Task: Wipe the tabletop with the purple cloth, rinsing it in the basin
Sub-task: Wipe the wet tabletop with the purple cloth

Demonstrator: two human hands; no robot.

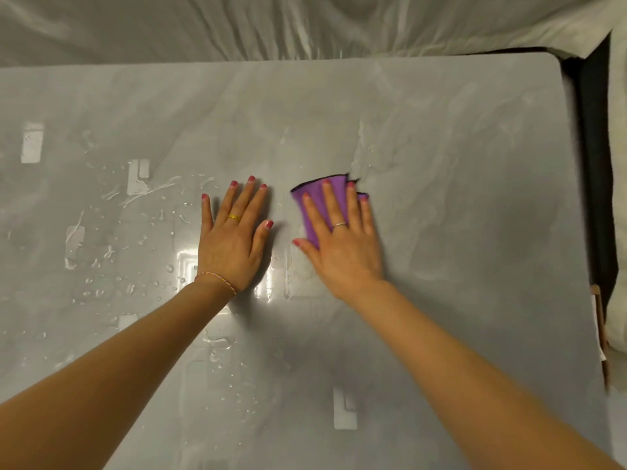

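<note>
We are pressing the purple cloth point(317, 201) flat against the bench point(458, 198) with our right hand point(342, 239), fingers straight and spread over it, while our left hand point(234, 232) is resting beside it, palm down and empty, fingers also straight. The two hands are lying near each other but apart, and the cloth is sitting bunched under the right fingers, roughly mid-bench.

We are judging the main risk to be the water droplets point(135, 239) scattered to the left: the left palm is bearing on a wet, glossy surface and could slide if we lean on it. The cloth is folded small, so it may be smearing water rather than lifting it, and it could slip out from under flat fingers on a fast stroke.

To the right, the bench is running open up to its rounded corner point(556, 66), with a dark gap point(593, 164) beyond the edge where a long sweep could push water off. The far edge is meeting crinkled plastic sheeting point(305, 25). We are not seeing the basin anywhere, so reaching it will mean turning away.
</note>
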